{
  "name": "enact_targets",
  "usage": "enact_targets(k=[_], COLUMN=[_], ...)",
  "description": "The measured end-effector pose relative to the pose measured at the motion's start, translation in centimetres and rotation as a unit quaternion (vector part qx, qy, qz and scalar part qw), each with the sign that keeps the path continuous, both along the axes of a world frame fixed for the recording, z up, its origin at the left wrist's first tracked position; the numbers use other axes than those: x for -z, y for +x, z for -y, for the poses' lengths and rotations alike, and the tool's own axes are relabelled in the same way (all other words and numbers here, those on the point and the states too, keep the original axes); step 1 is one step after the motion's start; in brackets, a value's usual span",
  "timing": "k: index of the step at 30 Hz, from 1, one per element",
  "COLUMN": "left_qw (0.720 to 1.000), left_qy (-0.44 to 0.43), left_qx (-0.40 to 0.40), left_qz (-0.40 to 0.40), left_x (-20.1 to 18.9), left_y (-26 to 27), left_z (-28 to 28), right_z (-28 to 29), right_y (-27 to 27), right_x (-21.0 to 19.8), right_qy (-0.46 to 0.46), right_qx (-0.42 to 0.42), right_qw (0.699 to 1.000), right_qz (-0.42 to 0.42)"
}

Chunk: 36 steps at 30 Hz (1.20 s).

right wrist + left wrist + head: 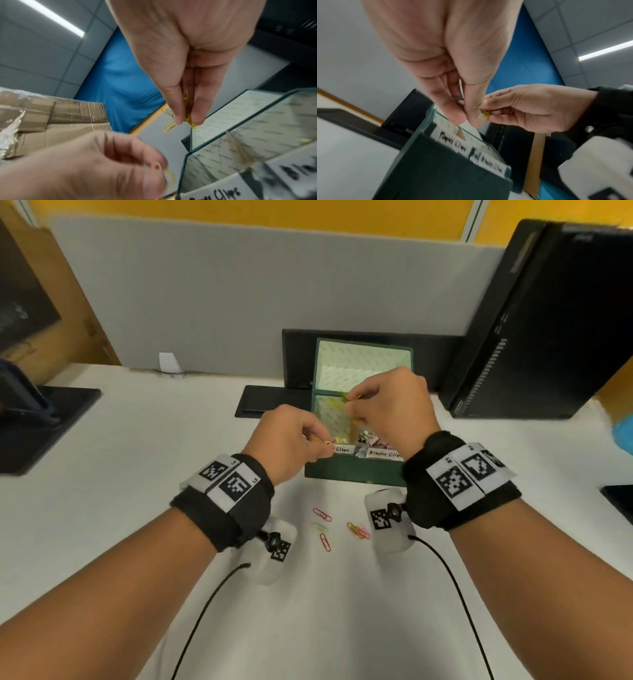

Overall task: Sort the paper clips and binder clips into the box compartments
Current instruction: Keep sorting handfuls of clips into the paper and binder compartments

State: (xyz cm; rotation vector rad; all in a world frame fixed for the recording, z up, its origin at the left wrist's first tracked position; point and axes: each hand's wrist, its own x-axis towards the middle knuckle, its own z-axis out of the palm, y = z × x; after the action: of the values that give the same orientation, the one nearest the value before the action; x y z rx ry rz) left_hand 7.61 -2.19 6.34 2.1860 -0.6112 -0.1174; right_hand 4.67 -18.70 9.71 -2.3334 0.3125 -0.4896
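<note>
both hands are seen from the head view raised over the green box [352, 474]: yellow paper clips [351, 398] are pinched by the right hand [394, 405] above the paper-clip compartment, presumably for dropping; loose clips [358, 530] lie nearer than the wrists. from the left wrist, a dark clip [458, 100] is shown pinched by the left hand [447, 67], hidden from the head. from the right wrist, several linked yellow clips [187, 108] are revealed.

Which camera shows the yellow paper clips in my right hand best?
The right wrist view: the yellow wire paper clips sit pinched in the right hand, close up. The left wrist view shows a small yellow bunch; the head view, a speck.
</note>
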Motion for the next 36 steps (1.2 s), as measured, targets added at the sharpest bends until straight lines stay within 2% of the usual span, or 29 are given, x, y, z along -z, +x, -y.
enact_targets(k=[2,6,7,13,16,19,23,27,29,32,36], left_qw=[0.999,0.996,0.996,0.995,0.995,0.987,0.989,0.991,0.99,0.975,0.927], left_qy=[-0.017,-0.048,-0.051,-0.019,0.067,0.137,0.118,0.067,0.088,0.18,0.329], left_qx=[-0.027,-0.062,-0.064,-0.055,0.009,0.045,0.041,0.056,0.071,0.12,0.182], left_qz=[0.02,0.039,0.045,0.087,0.079,0.064,0.083,0.103,0.088,0.05,-0.012], left_x=[-0.6,-1.1,-1.1,-0.7,0.2,0.7,0.2,0.1,0.6,1.7,3.4], left_y=[0.7,2.0,2.3,3.4,3.3,3.4,3.1,1.1,-0.2,-1.3,-2.0], left_z=[-0.1,0.2,0.4,3.2,4.5,4.8,3.9,2.4,1.6,0.8,0.1], right_z=[-0.4,-0.8,-0.6,0.9,1.4,1.5,1.2,1.0,0.9,0.7,0.3], right_y=[1.7,2.8,2.7,0.2,-1.3,-2.9,-4.7,-5.6,-5.8,-5.9,-5.9], right_x=[0.4,1.7,2.0,2.2,2.0,1.5,0.9,2.3,3.7,5.2,6.3], right_qy=[-0.031,-0.083,-0.081,0.031,0.081,0.105,0.13,0.05,-0.023,-0.143,-0.214], right_qx=[0.009,-0.049,-0.057,-0.001,0.002,-0.014,-0.057,-0.125,-0.157,-0.179,-0.176], right_qw=[0.999,0.982,0.979,0.997,0.996,0.993,0.986,0.969,0.948,0.913,0.886], right_qz=[-0.008,-0.162,-0.179,-0.067,-0.036,-0.043,-0.088,-0.208,-0.276,-0.338,-0.372])
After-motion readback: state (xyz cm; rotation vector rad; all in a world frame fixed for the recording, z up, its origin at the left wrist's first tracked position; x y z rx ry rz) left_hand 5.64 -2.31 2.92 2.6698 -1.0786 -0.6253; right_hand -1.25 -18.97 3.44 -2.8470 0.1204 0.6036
